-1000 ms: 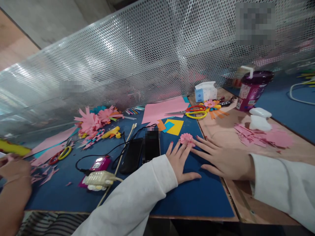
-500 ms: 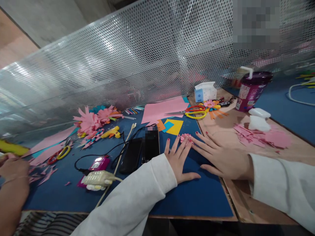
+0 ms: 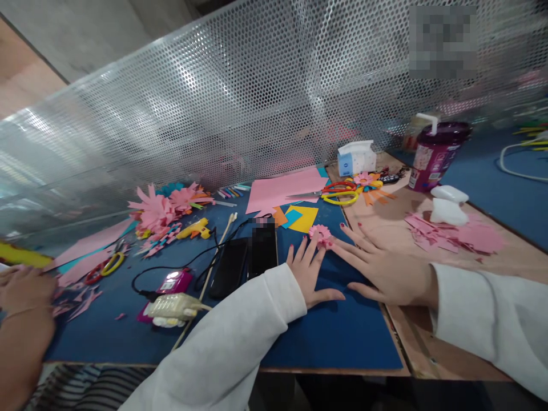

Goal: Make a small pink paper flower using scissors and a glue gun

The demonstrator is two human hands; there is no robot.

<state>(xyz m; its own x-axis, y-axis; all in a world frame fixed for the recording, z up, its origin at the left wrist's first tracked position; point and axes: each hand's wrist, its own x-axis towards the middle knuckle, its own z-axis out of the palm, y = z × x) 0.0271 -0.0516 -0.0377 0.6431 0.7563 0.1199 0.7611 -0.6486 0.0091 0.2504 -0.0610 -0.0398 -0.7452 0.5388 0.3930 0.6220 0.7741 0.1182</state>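
Note:
A small pink paper flower (image 3: 319, 233) lies on the blue mat (image 3: 338, 342). Fingertips of my left hand (image 3: 307, 271) rest on its near side, with the fingers spread and the thumb pointing right. My right hand (image 3: 381, 271) lies flat with spread fingers, one fingertip touching the flower's right edge. Just beyond the flower are yellow paper (image 3: 305, 220), a blue square (image 3: 292, 218) and an orange piece (image 3: 279, 217). Scissors with red and yellow handles (image 3: 340, 197) lie farther back, partly over a pink sheet (image 3: 274, 191).
Two phones (image 3: 229, 268), a power strip (image 3: 175, 308) and a yellow glue gun (image 3: 194, 229) lie left. Pink paper flowers (image 3: 156, 211) stand behind them. A co-worker's hand (image 3: 28, 291) is far left. Pink scraps (image 3: 479, 234) and a purple cup (image 3: 439, 157) are right. A perforated metal panel (image 3: 240, 97) rises behind.
The pink flower shows a little more from under my left fingertips. Both hands stay spread in nearly the same place. The co-worker's hand at far left has shifted slightly right.

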